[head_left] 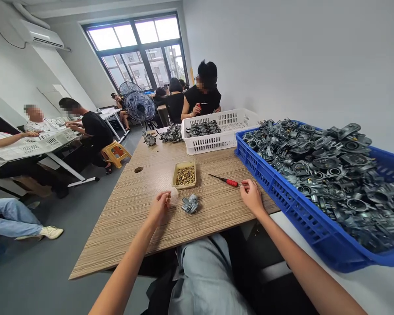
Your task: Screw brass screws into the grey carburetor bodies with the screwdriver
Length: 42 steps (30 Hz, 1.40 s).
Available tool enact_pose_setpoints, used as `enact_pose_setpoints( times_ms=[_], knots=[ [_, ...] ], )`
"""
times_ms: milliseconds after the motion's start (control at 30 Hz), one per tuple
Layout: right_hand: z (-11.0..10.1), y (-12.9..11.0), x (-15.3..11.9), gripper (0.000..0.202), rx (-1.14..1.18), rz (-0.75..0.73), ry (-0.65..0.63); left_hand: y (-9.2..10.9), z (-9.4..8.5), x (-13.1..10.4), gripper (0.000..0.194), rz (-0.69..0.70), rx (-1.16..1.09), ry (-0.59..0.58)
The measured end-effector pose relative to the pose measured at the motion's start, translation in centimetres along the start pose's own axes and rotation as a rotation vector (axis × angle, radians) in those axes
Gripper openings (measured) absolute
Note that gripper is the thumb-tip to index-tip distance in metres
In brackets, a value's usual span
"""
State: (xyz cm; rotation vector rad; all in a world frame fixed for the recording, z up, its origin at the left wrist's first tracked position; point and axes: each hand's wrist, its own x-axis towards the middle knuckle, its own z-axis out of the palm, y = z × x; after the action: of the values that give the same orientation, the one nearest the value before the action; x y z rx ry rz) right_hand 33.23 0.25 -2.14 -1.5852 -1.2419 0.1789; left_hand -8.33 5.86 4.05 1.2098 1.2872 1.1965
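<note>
A small grey metal casting lies on the wood-grain table between my hands, touched by neither. Left of it, my left hand is held over the table with loosely curled fingers and nothing visible in them. My right hand rests near the table's right side, fingers half bent and apart, holding nothing I can see. Just beyond its fingertips lies a screwdriver with a red handle and dark shaft, pointing left. Behind the casting stands a shallow cream tray of small brass-coloured screws.
A blue crate heaped with grey castings stands at the right. Farther back is a white basket partly filled with castings, with more castings beside it. A person sits opposite; others work at left near a fan.
</note>
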Motion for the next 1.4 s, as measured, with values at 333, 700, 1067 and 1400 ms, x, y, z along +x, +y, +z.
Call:
enact_pose_setpoints(
  times_ms=[333, 700, 1067, 1400],
  knots=[
    [0.0, -0.4, 0.0, 0.013, 0.019, 0.006, 0.008, 2.0, 1.9, -1.5, 0.005, -0.216, -0.466, 0.026],
    [-0.1, -0.8, -0.1, 0.012, 0.006, 0.005, 0.006, 1.9, 4.2, -5.9, 0.039, 0.261, -0.089, 0.075],
    [-0.2, -0.9, -0.1, 0.014, -0.01, -0.015, 0.007, 1.7, 6.4, -7.0, 0.021, 0.452, 0.464, -0.139],
    [-0.2, -1.1, -0.3, 0.012, -0.032, -0.017, 0.006, 0.9, 6.5, -7.7, 0.012, 0.619, 0.645, -0.14]
  ],
)
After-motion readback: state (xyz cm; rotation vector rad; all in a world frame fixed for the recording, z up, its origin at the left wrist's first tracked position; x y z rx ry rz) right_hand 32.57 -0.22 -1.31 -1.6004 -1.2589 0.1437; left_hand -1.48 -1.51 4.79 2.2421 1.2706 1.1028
